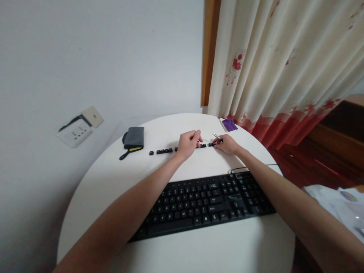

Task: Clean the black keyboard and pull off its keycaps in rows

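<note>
From the head camera, picture a clock laid on the white desk (93,201), with 12 at the far side. Around 12 o'clock is a row of small black keys (164,151), with gaps in it. The left hand (189,145) is over the row and hides some of the middle keys. Its fingers are loosely curled, and I cannot tell if anything is inside them. The right hand (226,144) is near 1 o'clock, gripping a small tool (217,137) with a shiny tip. Its fingers are at the row's right end, but I cannot tell if they pinch a key.

The big black keyboard (196,206) is toward 5 o'clock. The left arm (136,208) covers its left side, and the right arm (284,185) covers some of its right end. Its cord (239,168) slips out of sight behind that arm too. A gray pouch (135,137) with a bit of yellow is at 10 o'clock. A purple packet (229,124) is at 1 o'clock, too small to read. Off the desk, toward 3 o'clock, a white bag (332,201) is cut off by the picture's edge.
</note>
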Available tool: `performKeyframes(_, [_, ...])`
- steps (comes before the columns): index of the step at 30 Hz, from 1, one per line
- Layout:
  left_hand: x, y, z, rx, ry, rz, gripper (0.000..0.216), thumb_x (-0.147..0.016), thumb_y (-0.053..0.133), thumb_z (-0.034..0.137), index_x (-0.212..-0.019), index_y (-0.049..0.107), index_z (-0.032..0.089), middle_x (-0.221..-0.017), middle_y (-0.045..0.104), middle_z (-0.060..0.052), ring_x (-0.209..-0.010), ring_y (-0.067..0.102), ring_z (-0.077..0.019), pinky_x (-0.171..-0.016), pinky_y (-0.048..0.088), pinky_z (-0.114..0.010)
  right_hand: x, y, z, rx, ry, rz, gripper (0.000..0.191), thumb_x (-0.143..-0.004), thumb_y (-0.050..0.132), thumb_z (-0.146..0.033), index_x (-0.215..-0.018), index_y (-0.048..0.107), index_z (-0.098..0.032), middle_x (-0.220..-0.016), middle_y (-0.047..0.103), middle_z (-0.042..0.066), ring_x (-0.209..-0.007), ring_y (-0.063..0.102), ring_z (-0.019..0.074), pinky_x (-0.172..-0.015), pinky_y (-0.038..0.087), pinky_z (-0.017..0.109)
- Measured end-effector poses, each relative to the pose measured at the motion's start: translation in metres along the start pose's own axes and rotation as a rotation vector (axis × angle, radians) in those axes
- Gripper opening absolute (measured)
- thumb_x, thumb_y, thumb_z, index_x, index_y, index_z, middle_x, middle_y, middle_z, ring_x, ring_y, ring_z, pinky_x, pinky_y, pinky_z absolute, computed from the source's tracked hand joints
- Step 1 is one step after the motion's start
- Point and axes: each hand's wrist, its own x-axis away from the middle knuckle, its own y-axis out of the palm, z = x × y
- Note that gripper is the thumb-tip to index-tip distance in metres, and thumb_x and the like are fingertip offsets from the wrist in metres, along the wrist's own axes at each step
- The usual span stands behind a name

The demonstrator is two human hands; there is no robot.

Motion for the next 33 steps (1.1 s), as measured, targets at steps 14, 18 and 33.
performKeyframes(14, [-0.0002,-0.0015,-0.0023,-0.020,0.005,-0.009,0.052,-0.095,0.049,0.054,-0.066,0.066,0.015,-0.049,0.058,-0.001,-0.047,0.053,-0.0108,-0.051,0.040,-0.024,0.0003,0.0003,-0.0005,-0.003,0.017,-0.004,0.025,-0.072,0.075,-0.024,-0.095,0.076,-0.016,-0.077,0.071,0.002,-0.070,0.061,0.0156,-0.068,0.045,0.025])
performKeyframes(18, [-0.0003,-0.0015,-0.0015,-0.027,0.006,-0.016,0.051,-0.095,0.049,0.054,-0.066,0.066,0.015,-0.050,0.059,-0.001,-0.048,0.054,-0.0109,-0.051,0.040,-0.024,0.0013,0.0004,-0.0008,-0.003,0.019,0.000,0.022,-0.072,0.075,-0.025,-0.092,0.077,-0.017,-0.078,0.071,0.002,-0.070,0.061,0.0161,-0.068,0.045,0.026])
performKeyframes(33, [0.0007,-0.0014,-0.0003,-0.043,0.007,-0.022,0.053,-0.094,0.048,0.058,-0.066,0.066,0.016,-0.049,0.058,-0.001,-0.048,0.054,-0.0116,-0.051,0.040,-0.024,-0.0006,0.0021,0.0006,-0.013,0.017,0.002,0.022,-0.070,0.075,-0.025,-0.090,0.076,-0.016,-0.075,0.071,0.002,-0.067,0.060,0.0155,-0.066,0.044,0.025])
